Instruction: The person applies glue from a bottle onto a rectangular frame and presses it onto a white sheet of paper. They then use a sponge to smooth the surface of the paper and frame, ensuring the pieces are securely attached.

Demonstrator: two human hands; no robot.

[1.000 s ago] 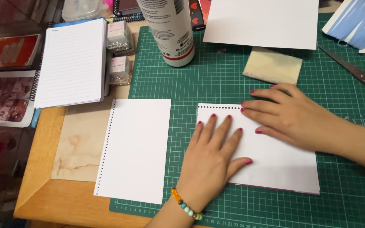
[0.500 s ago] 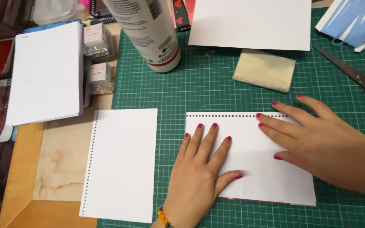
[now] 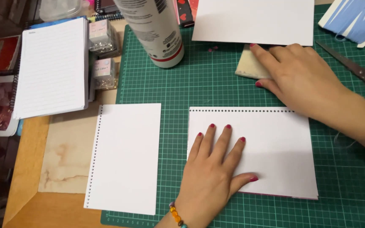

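Observation:
My left hand (image 3: 216, 169) lies flat, fingers spread, on a white punched card sheet (image 3: 275, 143) in the middle of the green cutting mat (image 3: 208, 84). A thin pink edge shows under that sheet's lower side. My right hand (image 3: 296, 76) reaches above the sheet and grips a small beige block (image 3: 248, 67), fingers curled over its right half. A second white punched sheet (image 3: 125, 156) lies loose to the left, half over the mat's edge.
A tall white can with a red band (image 3: 155, 29) stands at the mat's top. A plain white sheet (image 3: 254, 19), scissors (image 3: 355, 71) and blue fabric (image 3: 351, 19) lie at the top right. A lined notepad (image 3: 51, 67), small boxes (image 3: 102, 55) and stained paper (image 3: 66, 156) sit left.
My right hand lifted off the punched sheet and moved up to the beige block, closing on it. My left hand stayed pressed on the sheet.

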